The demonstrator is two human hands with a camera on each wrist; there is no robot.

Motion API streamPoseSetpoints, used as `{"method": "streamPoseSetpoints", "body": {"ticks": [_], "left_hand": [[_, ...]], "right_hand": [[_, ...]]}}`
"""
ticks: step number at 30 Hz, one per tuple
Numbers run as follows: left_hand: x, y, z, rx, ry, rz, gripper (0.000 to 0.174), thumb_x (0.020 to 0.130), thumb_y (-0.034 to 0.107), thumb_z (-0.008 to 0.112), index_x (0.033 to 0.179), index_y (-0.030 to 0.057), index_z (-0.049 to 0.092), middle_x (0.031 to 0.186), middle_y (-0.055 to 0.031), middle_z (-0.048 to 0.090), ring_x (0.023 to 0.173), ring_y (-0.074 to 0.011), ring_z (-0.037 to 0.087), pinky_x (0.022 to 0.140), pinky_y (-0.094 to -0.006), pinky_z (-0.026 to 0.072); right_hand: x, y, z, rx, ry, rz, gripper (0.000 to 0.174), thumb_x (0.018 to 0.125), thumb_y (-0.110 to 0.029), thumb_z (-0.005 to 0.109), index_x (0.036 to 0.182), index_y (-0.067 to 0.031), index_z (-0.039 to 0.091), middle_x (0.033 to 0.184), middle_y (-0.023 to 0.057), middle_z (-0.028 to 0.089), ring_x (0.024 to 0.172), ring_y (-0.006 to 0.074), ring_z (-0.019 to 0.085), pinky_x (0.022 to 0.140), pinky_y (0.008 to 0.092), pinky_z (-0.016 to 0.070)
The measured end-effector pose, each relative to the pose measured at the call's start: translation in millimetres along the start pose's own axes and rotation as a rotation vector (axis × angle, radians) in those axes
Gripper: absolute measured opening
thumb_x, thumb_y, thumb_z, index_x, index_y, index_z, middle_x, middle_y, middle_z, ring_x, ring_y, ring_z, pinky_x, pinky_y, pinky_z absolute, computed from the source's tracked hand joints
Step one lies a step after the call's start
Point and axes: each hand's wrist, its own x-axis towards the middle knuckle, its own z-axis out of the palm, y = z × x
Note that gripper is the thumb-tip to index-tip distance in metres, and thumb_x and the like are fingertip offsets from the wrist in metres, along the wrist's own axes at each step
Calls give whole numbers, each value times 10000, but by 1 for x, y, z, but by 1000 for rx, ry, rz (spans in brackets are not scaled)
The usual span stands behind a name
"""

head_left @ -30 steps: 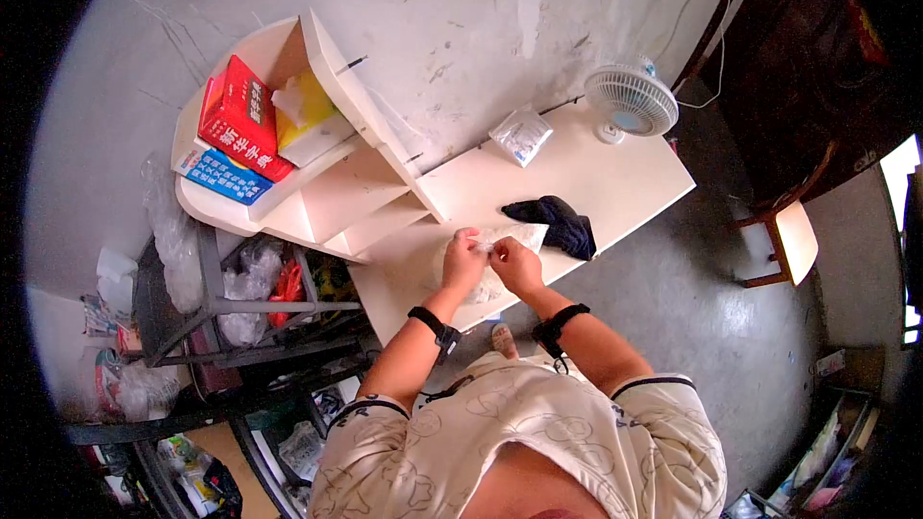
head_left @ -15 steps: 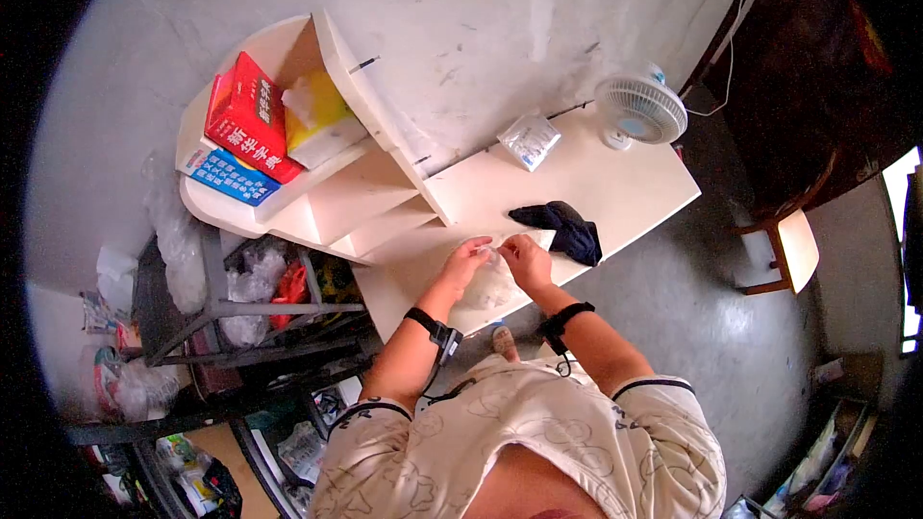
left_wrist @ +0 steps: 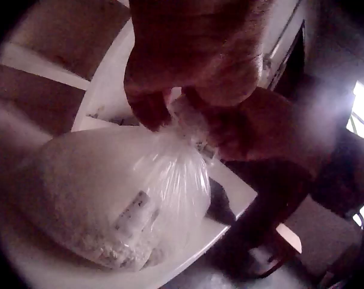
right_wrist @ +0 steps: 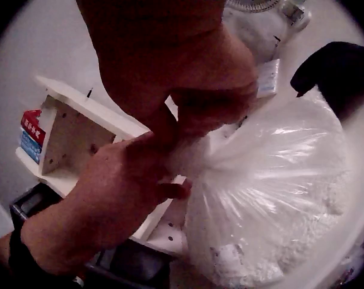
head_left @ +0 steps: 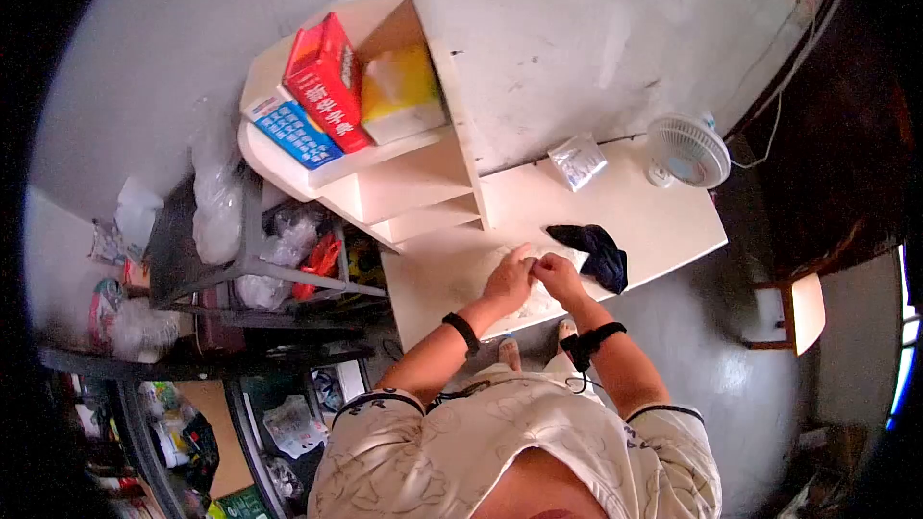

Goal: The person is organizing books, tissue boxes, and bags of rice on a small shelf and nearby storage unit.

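Note:
A clear plastic bag (right_wrist: 272, 174) with whitish, grainy contents sits on the white desk (head_left: 663, 231), its neck gathered and twisted. Inside it a small printed slip (left_wrist: 134, 211) shows through the film. My left hand (head_left: 508, 283) grips the gathered neck, fingers curled round the plastic. Close against it, my right hand (head_left: 560, 279) pinches the same neck from the other side. In the right wrist view the fingers of both hands overlap at the neck and hide the bag's mouth. A dark cloth (head_left: 598, 255) lies just right of the bag.
A white shelf unit (head_left: 423, 178) with a red book (head_left: 332, 82) and a blue book (head_left: 296, 135) stands at the desk's left. Toward the back are a clear packet (head_left: 578, 161) and a small fan (head_left: 687, 149). A dark rack (head_left: 288, 279) with plastic bags flanks the desk.
My hands parted slightly at the bag's neck half a second ago and are now close together again, the left turned further over it. The head view has swung left.

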Motion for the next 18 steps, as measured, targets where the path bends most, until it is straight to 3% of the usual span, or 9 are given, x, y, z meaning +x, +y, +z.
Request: {"method": "streamPoseSetpoints", "body": {"ticks": [5,8,10,12,13,14,15,16,18], "left_hand": [[-12,7,13,84,233,-23,217,791,139,500,965,12,525,1119,-189,513,970,-344,508,790,-435,431],[-6,6,8,185,197,-81,214,806,160,461,950,25,542,1032,-174,561,925,-339,528,758,-446,436],[-9,2,9,191,134,-129,216,812,168,442,935,32,555,975,-166,585,903,-336,538,749,-451,436],[-16,-18,19,295,-53,-370,230,820,171,407,891,39,581,896,-159,601,877,-330,552,734,-450,437],[-28,-26,23,244,177,-228,191,803,155,444,869,30,574,889,-150,599,908,-328,544,764,-458,422],[-24,-35,18,195,73,-229,200,787,169,492,915,32,562,945,-153,584,940,-327,530,790,-457,411],[-25,-39,18,143,-39,-235,243,770,183,541,961,33,550,1000,-155,570,972,-326,515,816,-456,400],[-35,-38,21,132,-56,-238,243,770,183,541,961,33,550,1000,-155,570,972,-326,515,816,-456,400],[-40,-41,21,70,241,-88,449,716,223,640,1090,18,499,1107,-179,523,1027,-341,482,878,-445,374]], "right_hand": [[-2,-11,5,-55,63,-113,201,729,-195,609,725,3,573,629,99,558,588,163,505,555,307,414],[-6,-21,2,-124,30,-134,312,755,-315,603,739,-6,570,685,171,590,655,286,579,594,359,445],[-10,-20,5,-13,87,-184,211,744,-192,619,717,4,549,606,84,528,573,143,470,546,301,405],[-15,-33,2,-13,79,-220,203,753,-188,620,723,0,550,603,80,521,572,136,459,544,299,402],[-18,-37,-1,-13,70,-262,196,762,-184,620,729,-4,551,600,75,514,571,129,449,542,296,399],[-19,-36,-1,-29,22,-304,181,775,-171,616,749,-4,553,621,92,529,580,139,472,551,303,409],[-16,-37,-5,-124,-39,-338,231,785,-239,595,757,-13,562,700,172,569,668,274,578,607,357,444],[-14,-41,-9,-148,-20,-326,221,793,-230,588,770,-13,560,719,173,571,680,285,581,615,361,449],[3,-24,-10,-139,62,-470,208,833,-236,551,826,-28,544,760,129,582,677,250,594,584,327,456]]}}
